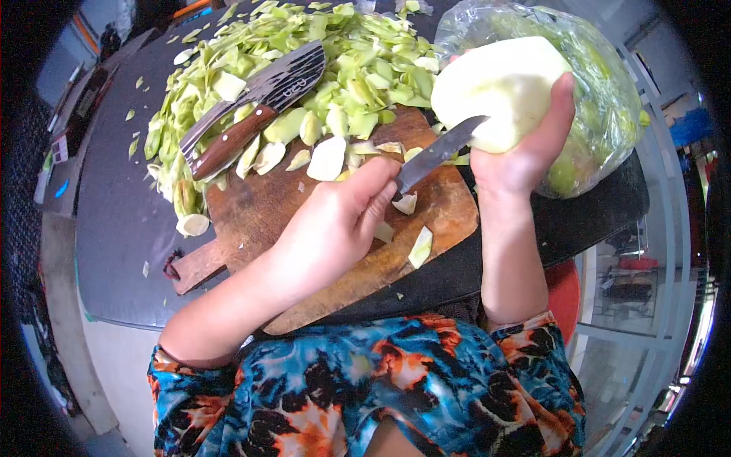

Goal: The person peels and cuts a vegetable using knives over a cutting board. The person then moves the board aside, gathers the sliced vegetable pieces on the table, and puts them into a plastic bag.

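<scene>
My left hand point(339, 217) is closed round the handle of a small knife point(442, 154), whose blade points up and right. The blade's tip meets the lower left side of a large, peeled, pale green-white fruit point(495, 87). My right hand point(525, 152) holds that fruit from below and the right, its thumb up along the side; its other fingers are mostly hidden behind the fruit. Beneath my left hand lies a wooden cutting board point(320, 293) with some peel pieces on it. I cannot tell how deep the tip goes.
A big heap of green peelings point(365, 61) covers the far part of the dark table point(114, 228). A wide cleaver point(266, 95) with a brown handle rests on the heap. Behind my right hand sits a clear plastic bag point(601, 99) holding green produce. A red stool point(563, 297) stands below.
</scene>
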`<action>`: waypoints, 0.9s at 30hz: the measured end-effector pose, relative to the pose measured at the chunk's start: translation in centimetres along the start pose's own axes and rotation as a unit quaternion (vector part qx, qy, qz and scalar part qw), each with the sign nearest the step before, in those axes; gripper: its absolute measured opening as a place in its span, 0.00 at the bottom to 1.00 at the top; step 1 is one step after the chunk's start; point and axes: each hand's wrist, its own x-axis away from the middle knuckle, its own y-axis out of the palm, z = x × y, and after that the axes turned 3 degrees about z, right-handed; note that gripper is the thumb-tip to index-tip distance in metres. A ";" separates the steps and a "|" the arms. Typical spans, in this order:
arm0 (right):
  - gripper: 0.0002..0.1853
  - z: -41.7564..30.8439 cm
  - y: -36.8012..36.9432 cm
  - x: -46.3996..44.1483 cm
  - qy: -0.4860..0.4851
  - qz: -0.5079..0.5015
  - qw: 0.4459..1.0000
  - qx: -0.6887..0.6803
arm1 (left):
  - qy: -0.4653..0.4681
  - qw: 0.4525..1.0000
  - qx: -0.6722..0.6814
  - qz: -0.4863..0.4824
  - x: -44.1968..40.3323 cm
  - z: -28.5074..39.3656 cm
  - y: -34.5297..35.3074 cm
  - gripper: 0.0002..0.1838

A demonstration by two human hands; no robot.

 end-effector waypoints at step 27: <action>0.29 3.5 -0.6 0.0 0.266 0.049 0.957 -0.107 | 0.027 0.935 -0.300 0.187 -1.6 -1.1 -5.6 0.09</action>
